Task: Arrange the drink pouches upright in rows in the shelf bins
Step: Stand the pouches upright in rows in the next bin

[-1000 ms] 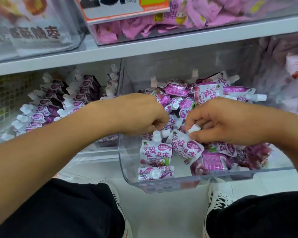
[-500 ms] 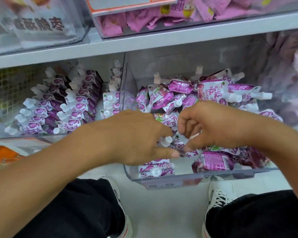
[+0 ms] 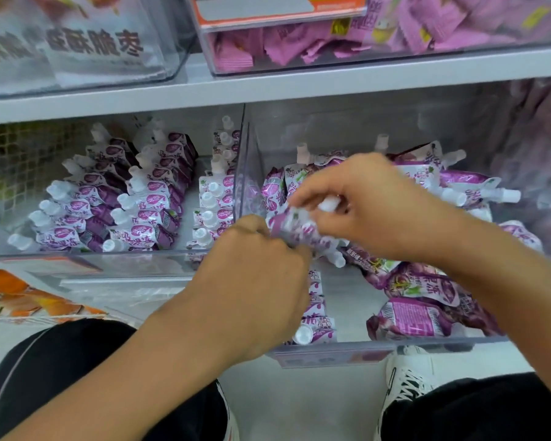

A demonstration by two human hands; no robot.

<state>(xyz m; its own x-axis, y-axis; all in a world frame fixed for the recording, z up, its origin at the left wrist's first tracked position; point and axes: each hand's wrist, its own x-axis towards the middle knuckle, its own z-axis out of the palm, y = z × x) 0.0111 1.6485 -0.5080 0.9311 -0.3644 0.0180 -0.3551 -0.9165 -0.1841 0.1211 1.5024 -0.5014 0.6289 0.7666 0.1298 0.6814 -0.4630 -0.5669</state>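
Observation:
Purple-and-white drink pouches with white caps fill two clear shelf bins. The left bin (image 3: 77, 259) holds neat rows of pouches (image 3: 134, 205). In the right bin (image 3: 331, 351), pouches (image 3: 414, 316) lie in a loose heap, and a short row (image 3: 315, 329) runs along its left wall. My right hand (image 3: 376, 205) pinches a pouch (image 3: 296, 230) near its cap, above the heap. My left hand (image 3: 255, 281) grips the same bundle of pouches from below; its fingertips are hidden.
An upper shelf (image 3: 299, 81) carries a bin of pink packets (image 3: 331, 43) and a clear bin of white bags (image 3: 77, 39). Orange packets (image 3: 19, 294) lie at the lower left. My knees and white shoes (image 3: 407, 380) are below, on a pale floor.
Both hands have risen from the front of the right bin, lifting the pouches up and leftward. The view has shifted so the left bin shows more.

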